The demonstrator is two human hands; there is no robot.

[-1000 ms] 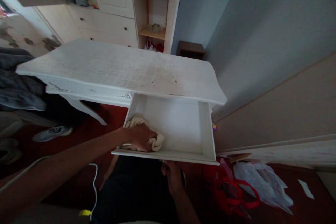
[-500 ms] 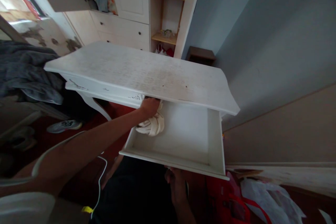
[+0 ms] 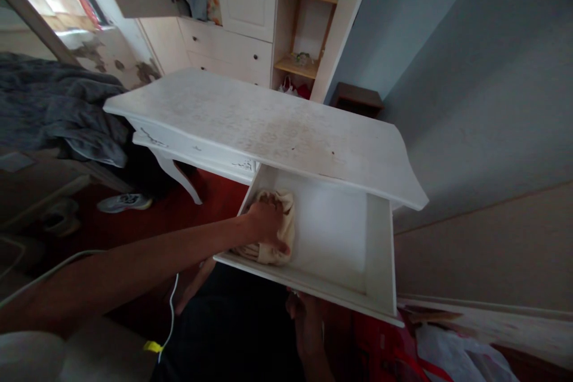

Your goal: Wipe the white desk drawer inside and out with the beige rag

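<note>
The fingers (image 3: 278, 243) of the left hand (image 3: 265, 224) are bent down over a cream, crumpled soft cloth (image 3: 287, 215), clasping it and pressing it against the floor of the drawer. The cloth lies bunched in folds at 9 o'clock inside the open white wooden drawer (image 3: 384, 250), close to its left wall and front rim. The drawer is a shallow, smooth-painted box pulled out from under the worn, scuffed white tabletop (image 3: 268, 125), which has a curved edge.

At 6 o'clock of the drawer, the right hand (image 3: 304, 313) is up against the underside of the front panel; its fingers are hidden there, so I cannot tell whether they are clasped or loose.

At 9 o'clock of the tabletop a rumpled grey blanket (image 3: 54, 101) lies heaped, with a grey-white sports shoe (image 3: 120, 203) on the dark red floor (image 3: 215, 191) below.
</note>
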